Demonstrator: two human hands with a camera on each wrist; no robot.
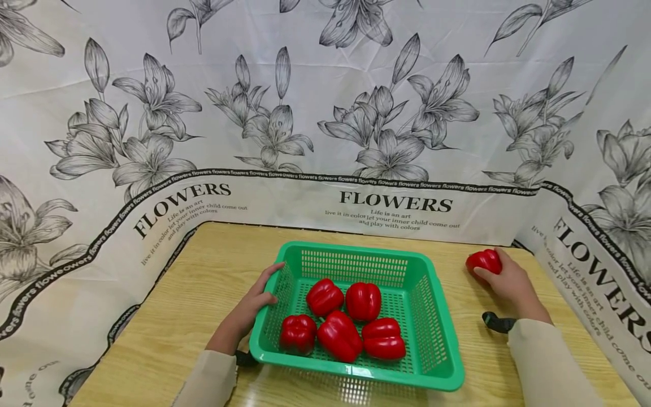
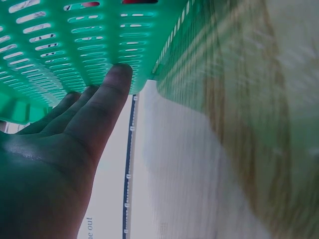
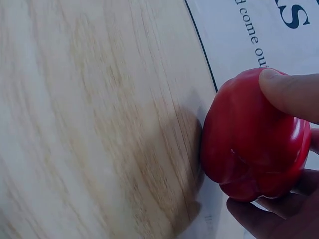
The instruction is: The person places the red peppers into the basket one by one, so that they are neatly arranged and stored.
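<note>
A green plastic basket [image 1: 447, 350] with slotted walls stands on the table, with several red bell peppers [image 1: 364, 301] inside it. My left hand [image 1: 252, 308] holds the basket's left side. Its thumb lies over the rim, and in the left wrist view the fingers [image 2: 102, 112] of that hand press along the slotted outer wall. To the right of the basket, near the table's far right corner, my right hand [image 1: 511, 282] grips another red bell pepper [image 1: 485, 261]. The right wrist view shows this pepper [image 3: 254, 134] between the thumb and the fingers, close to the tabletop.
The wood-grain table [image 1: 213, 260] extends on both sides of the basket. White cloth [image 1: 285, 203] printed with flowers and lettering hangs behind the table and along its sides. A black strap [image 1: 498, 323] is at the right wrist.
</note>
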